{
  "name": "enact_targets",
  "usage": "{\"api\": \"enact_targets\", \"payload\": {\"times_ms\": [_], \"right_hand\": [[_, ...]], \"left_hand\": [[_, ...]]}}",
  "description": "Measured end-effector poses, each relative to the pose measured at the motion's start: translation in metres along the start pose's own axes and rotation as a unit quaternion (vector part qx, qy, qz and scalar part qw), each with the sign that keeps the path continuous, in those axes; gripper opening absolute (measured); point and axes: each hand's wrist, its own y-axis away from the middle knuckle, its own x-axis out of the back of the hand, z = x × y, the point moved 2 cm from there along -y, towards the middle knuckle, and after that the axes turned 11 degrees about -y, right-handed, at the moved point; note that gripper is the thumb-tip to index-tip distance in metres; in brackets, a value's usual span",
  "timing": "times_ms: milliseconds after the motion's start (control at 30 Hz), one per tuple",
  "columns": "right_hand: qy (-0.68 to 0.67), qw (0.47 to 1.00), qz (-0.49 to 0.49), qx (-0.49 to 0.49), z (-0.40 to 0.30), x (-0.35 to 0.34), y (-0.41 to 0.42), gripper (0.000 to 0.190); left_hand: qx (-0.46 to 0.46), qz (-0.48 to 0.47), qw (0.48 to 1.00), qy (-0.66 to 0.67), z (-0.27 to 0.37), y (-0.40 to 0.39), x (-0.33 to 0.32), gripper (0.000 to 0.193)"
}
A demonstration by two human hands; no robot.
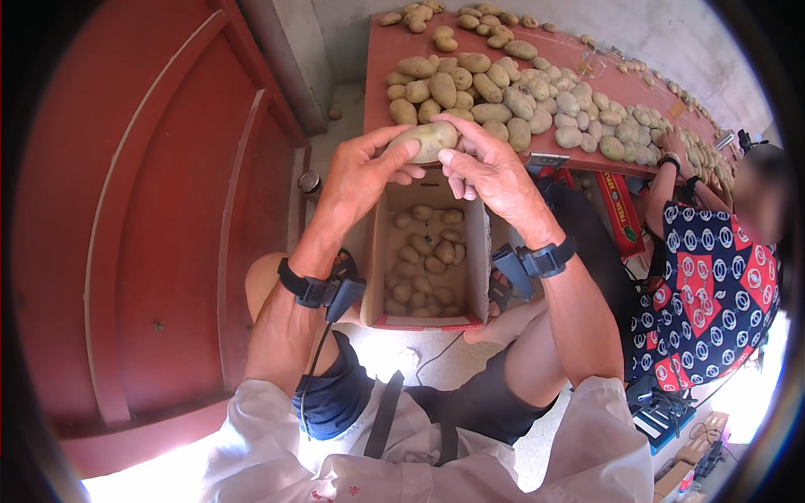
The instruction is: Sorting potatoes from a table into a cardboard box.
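A long pale potato is held up between both my hands, just off the near edge of the red table. My left hand grips its left end, thumb across the front. At the other end, my right hand has its thumb and fingers around the potato. Below my hands, an open cardboard box stands on the floor between my feet with several potatoes inside. Directly beyond my hands lies a large heap of potatoes on the table.
A co-worker sits at the right, hands among the table's potatoes. Left of me is a red wooden door. A jar stands by the wall. A red printed carton sits under the table. A metal hinge is on the table edge.
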Motion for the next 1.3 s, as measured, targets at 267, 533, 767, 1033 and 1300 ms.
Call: {"api": "enact_targets", "payload": {"times_ms": [267,533,767,1033,1300], "right_hand": [[-0.011,1.0,-0.006,-0.012,-0.009,-0.003,0.008,0.053],[0.11,0.994,0.0,-0.007,0.006,0.0,0.004,0.048],[0.116,0.993,-0.02,-0.012,0.011,0.011,-0.005,0.046],[0.074,0.996,-0.024,-0.05,-0.011,0.003,-0.001,0.028],[0.251,0.955,-0.114,-0.11,0.012,-0.003,0.009,0.038]], "left_hand": [[0.029,-0.029,0.999,0.036,0.003,0.007,0.002,0.048],[0.039,-0.064,0.997,-0.024,-0.001,0.005,-0.002,0.047],[0.041,-0.095,0.994,-0.044,-0.001,-0.002,-0.001,0.051],[0.054,-0.113,0.988,-0.088,-0.001,-0.005,0.004,0.052],[0.057,-0.076,0.99,-0.107,-0.014,-0.004,0.015,0.038]]}}
